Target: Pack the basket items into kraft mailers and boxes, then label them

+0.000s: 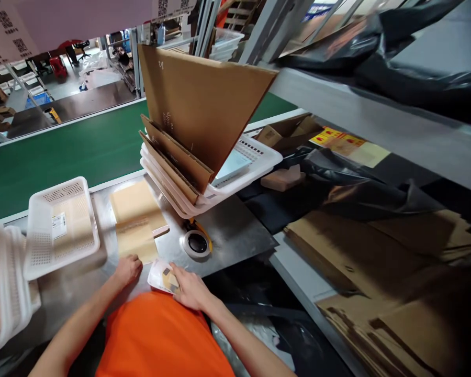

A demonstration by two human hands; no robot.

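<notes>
My right hand grips a small white packet with a tan and dark patch, close to my orange top. My left hand rests at the near edge of a tan cardboard piece lying on the metal table; its fingers are curled, and what they hold, if anything, is hidden. A tape roll on a yellow dispenser sits on the table right of the cardboard. To the left stands a white perforated basket with a labelled tan package inside.
Upright cardboard sheets stand in stacked white trays behind the tape. A green conveyor belt runs behind the table. More white baskets are at far left. Flattened boxes fill the right shelf, below a metal beam.
</notes>
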